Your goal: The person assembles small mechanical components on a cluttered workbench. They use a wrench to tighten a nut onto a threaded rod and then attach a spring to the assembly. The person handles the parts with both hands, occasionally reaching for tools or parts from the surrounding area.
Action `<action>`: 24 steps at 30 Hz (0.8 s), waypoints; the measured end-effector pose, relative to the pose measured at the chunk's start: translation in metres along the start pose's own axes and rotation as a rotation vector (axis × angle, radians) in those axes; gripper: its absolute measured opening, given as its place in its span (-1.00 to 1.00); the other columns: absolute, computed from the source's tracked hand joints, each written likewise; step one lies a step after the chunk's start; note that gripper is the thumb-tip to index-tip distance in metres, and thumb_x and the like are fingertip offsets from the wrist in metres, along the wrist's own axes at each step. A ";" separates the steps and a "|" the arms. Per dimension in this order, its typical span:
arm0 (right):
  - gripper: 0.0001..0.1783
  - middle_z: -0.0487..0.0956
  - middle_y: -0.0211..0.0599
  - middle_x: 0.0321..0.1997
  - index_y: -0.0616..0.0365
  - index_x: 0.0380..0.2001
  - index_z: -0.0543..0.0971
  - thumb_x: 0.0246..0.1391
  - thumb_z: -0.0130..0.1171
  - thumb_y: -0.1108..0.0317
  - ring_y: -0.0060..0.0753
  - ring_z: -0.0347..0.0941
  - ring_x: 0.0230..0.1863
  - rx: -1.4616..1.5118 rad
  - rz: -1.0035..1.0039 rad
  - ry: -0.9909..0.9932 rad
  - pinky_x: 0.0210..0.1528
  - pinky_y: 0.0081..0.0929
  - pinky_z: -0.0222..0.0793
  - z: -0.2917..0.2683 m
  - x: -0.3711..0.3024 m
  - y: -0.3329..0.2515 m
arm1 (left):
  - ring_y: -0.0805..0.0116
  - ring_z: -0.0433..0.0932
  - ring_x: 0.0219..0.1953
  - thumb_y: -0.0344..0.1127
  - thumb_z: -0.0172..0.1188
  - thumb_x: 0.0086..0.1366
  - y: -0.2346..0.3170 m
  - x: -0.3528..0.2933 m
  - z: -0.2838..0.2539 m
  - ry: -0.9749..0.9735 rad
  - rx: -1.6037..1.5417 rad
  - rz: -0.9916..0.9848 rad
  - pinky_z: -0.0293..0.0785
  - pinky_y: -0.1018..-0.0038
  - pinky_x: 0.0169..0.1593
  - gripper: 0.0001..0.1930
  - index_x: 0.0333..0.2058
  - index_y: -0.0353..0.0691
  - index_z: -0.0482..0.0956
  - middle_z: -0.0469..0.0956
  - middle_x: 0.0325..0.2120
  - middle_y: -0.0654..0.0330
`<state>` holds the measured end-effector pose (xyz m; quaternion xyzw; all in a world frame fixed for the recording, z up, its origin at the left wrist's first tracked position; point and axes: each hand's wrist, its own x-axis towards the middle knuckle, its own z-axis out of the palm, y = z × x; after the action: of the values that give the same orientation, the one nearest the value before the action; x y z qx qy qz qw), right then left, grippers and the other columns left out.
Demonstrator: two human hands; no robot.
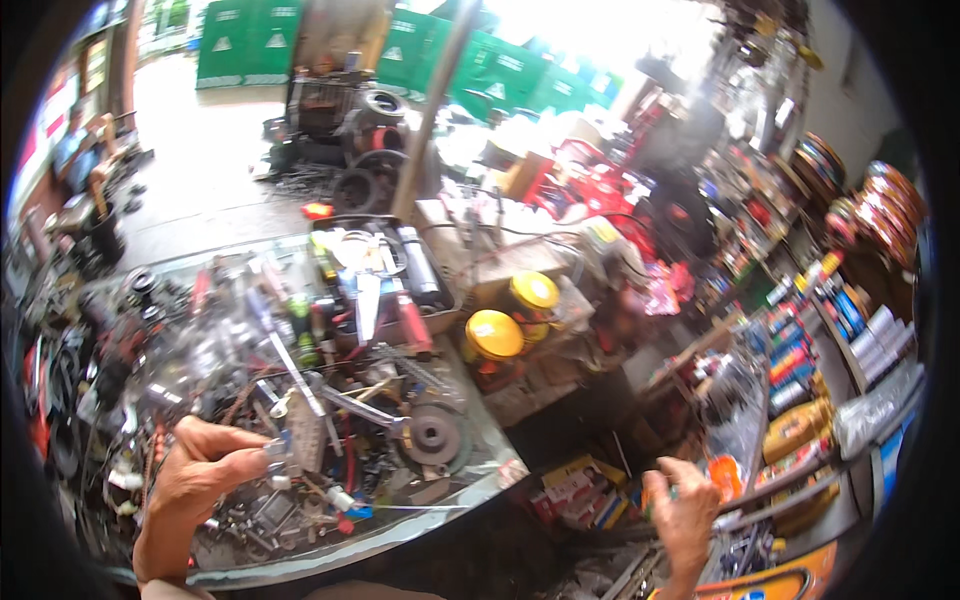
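Over the near left of a cluttered glass-topped table (430,515), my left hand (210,465) is closed in a pinch. Between its thumb and fingertips sits a small clear-whitish piece (277,452), too small to name. Beneath and around it lie loose screws, fittings and metal bits (275,515). A dark round disc with a center hole (435,437) rests to the right, near a metal wrench (362,408). My right hand (683,508) hangs off the table's right side, fingers loosely bent and apart, holding nothing visible. Nearest to it are boxes (580,492) and an orange ring-shaped item (723,478).
A tray of tools (438,318) stands at the table's back. Beyond its right edge are two yellow-lidded jars (494,334). Shelves packed with bottles and packets (795,410) line the right. Tires (355,190) are stacked behind; a person (78,155) sits far left.
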<state>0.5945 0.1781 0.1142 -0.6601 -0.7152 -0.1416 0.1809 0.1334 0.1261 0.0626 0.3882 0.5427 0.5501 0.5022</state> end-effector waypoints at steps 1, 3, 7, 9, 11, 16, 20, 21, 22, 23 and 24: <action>-0.72 0.64 -0.06 -0.36 0.29 -0.27 0.64 -0.02 0.32 0.32 -0.18 0.61 -0.37 0.261 0.023 -0.075 -0.29 -0.37 0.48 0.013 0.013 -0.042 | 0.68 0.27 -0.72 -0.42 0.32 0.13 0.006 -0.003 0.006 0.013 0.059 0.027 0.07 0.65 -0.65 -0.80 -0.32 -0.47 0.65 0.47 -0.70 0.32; -0.70 0.65 0.00 -0.37 0.28 -0.19 0.62 0.07 0.26 0.29 -0.15 0.64 -0.33 0.689 -0.104 -0.119 -0.25 -0.38 0.52 0.056 0.018 -0.083 | 0.69 0.43 -0.55 -0.38 0.34 0.16 0.006 -0.008 -0.001 -0.021 0.149 0.053 0.27 0.68 -0.53 -0.77 -0.24 -0.42 0.66 0.57 -0.63 0.33; -0.60 0.58 -0.33 -0.52 0.28 -0.16 0.55 0.33 -0.03 0.11 -0.61 0.49 -0.57 1.417 -0.319 -0.482 -0.52 -0.65 0.38 0.092 0.019 -0.223 | 0.67 0.43 -0.56 -0.30 0.31 0.22 0.008 -0.024 -0.007 -0.043 0.316 0.260 0.27 0.65 -0.55 -0.79 -0.26 -0.33 0.62 0.58 -0.58 0.28; -0.65 0.50 -0.45 -0.58 0.30 -0.24 0.55 0.30 0.04 0.16 -0.72 0.34 -0.62 1.582 -0.319 -0.631 -0.56 -0.69 0.25 0.087 0.011 -0.275 | 0.64 0.52 -0.46 -0.42 0.30 0.19 0.014 -0.026 -0.009 0.002 0.402 0.270 0.42 0.64 -0.42 -0.84 -0.31 -0.36 0.53 0.61 -0.52 0.22; -0.71 0.44 -0.56 -0.61 0.28 -0.32 0.55 0.26 0.12 0.22 -0.79 0.23 -0.62 1.579 -0.281 -0.543 -0.59 -0.71 0.14 0.089 0.004 -0.312 | 0.66 0.47 -0.44 -0.38 0.30 0.21 0.016 -0.025 -0.016 0.074 0.476 0.324 0.44 0.59 -0.37 -0.80 -0.36 -0.32 0.44 0.57 -0.54 0.26; -0.53 0.35 -0.49 -0.76 0.18 -0.58 0.47 0.22 0.13 0.01 -0.72 0.16 -0.79 1.763 -0.179 -0.766 -0.75 -0.67 -0.05 0.087 0.011 -0.373 | 0.66 0.42 -0.39 -0.34 0.28 0.23 0.027 -0.027 -0.062 0.083 0.257 0.307 0.40 0.61 -0.29 -0.80 -0.36 -0.30 0.44 0.51 -0.52 0.34; -0.54 0.37 -0.50 -0.74 0.15 -0.61 0.46 0.23 0.13 0.04 -0.73 0.18 -0.77 1.668 -0.196 -0.750 -0.71 -0.70 0.01 0.101 0.004 -0.406 | 0.64 0.44 -0.34 -0.41 0.27 0.22 0.002 -0.021 -0.096 0.098 0.144 0.273 0.40 0.61 -0.23 -0.82 -0.28 -0.30 0.46 0.51 -0.44 0.35; -0.55 0.37 -0.51 -0.74 0.15 -0.60 0.46 0.23 0.12 0.04 -0.73 0.18 -0.77 1.710 -0.189 -0.751 -0.71 -0.70 0.01 0.111 0.003 -0.410 | 0.64 0.45 -0.33 -0.42 0.26 0.22 -0.006 -0.018 -0.101 0.094 0.093 0.267 0.40 0.61 -0.22 -0.82 -0.26 -0.30 0.46 0.51 -0.43 0.35; -0.55 0.37 -0.51 -0.74 0.16 -0.59 0.46 0.23 0.12 0.04 -0.73 0.18 -0.77 1.717 -0.181 -0.747 -0.71 -0.70 0.02 0.116 0.001 -0.414 | 0.65 0.46 -0.32 -0.45 0.25 0.22 -0.014 -0.018 -0.106 0.096 0.061 0.254 0.40 0.62 -0.21 -0.81 -0.21 -0.31 0.47 0.52 -0.42 0.35; -0.56 0.37 -0.51 -0.73 0.16 -0.58 0.47 0.23 0.12 0.04 -0.73 0.18 -0.77 1.714 -0.174 -0.754 -0.71 -0.70 0.02 0.120 -0.001 -0.417 | 0.67 0.46 -0.34 -0.46 0.25 0.22 -0.020 -0.020 -0.111 0.127 0.111 0.218 0.41 0.64 -0.25 -0.81 -0.21 -0.33 0.50 0.54 -0.41 0.35; -0.57 0.38 -0.51 -0.73 0.18 -0.55 0.49 0.23 0.13 0.05 -0.73 0.19 -0.77 1.689 -0.147 -0.744 -0.71 -0.70 0.02 0.120 -0.002 -0.418 | 0.67 0.46 -0.36 -0.46 0.26 0.22 -0.028 -0.018 -0.115 0.150 0.153 0.192 0.41 0.64 -0.27 -0.82 -0.21 -0.33 0.52 0.54 -0.41 0.35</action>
<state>0.1697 0.1928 0.0210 -0.2651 -0.6331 0.6367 0.3514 0.0282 0.0825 0.0246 0.4334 0.5794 0.5799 0.3744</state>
